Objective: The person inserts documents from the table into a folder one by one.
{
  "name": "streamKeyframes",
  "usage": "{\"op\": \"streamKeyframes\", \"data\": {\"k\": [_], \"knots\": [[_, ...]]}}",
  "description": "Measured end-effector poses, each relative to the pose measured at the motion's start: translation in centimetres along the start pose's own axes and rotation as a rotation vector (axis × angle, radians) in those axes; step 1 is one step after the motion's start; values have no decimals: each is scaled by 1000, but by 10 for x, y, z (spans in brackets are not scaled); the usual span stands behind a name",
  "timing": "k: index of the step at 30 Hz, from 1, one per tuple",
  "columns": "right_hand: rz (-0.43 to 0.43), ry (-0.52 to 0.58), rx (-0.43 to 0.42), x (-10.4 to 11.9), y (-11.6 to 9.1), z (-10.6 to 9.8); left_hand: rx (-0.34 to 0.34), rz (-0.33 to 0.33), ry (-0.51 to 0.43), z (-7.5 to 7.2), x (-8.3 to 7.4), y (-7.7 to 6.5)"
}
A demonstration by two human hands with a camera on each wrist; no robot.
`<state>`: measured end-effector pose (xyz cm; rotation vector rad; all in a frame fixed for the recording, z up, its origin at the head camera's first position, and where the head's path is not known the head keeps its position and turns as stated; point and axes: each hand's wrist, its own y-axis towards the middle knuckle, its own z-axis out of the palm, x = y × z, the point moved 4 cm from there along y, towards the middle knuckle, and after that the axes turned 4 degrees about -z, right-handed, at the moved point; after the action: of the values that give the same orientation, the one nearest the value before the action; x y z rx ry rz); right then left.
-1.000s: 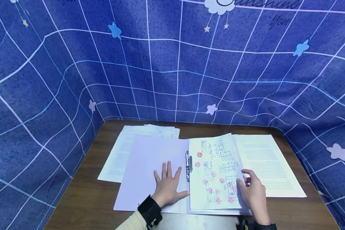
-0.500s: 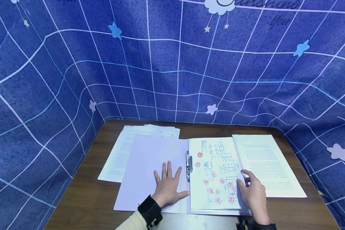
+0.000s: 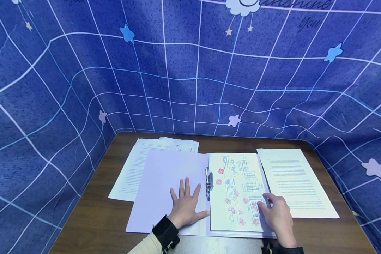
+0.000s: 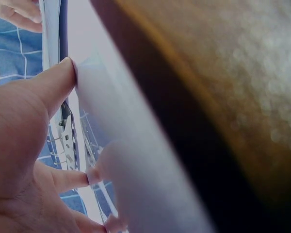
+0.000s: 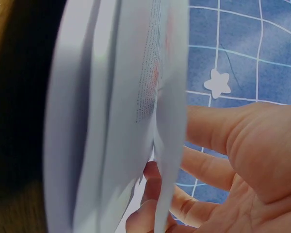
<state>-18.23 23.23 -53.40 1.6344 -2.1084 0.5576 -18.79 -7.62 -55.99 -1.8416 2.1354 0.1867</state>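
Observation:
A lilac folder [image 3: 165, 176] lies opened out on the table, with a metal clip [image 3: 207, 183] at its spine. My left hand [image 3: 185, 208] presses on the folder's left cover with fingers spread, its thumb reaching the spine. Stacked on the right side are papers, topped by a sheet with drawings and red stamps [image 3: 241, 187]. My right hand [image 3: 277, 215] pinches this sheet near its lower right edge. In the right wrist view the thumb [image 5: 208, 126] is on one face of the sheet [image 5: 172, 121], with fingertips on the other; lower papers [image 5: 77, 145] are fanned slightly apart.
Printed sheets [image 3: 127, 176] lie partly under the folder's left side. Another page of text [image 3: 296, 180] lies to the right, beyond my right hand. The brown wooden table [image 3: 89, 218] is bordered behind by a blue gridded cloth [image 3: 177, 88].
The stamped sheet's raised far corner has come down flat onto the stack. My right hand has shifted slightly left over the sheet's edge. The left hand has stayed in place.

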Motion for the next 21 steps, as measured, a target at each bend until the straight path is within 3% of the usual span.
{"op": "streamKeyframes", "data": {"k": [21], "knots": [[-4,-2,15,1,0,0,-8,4,-2,0,0,-1]]}}
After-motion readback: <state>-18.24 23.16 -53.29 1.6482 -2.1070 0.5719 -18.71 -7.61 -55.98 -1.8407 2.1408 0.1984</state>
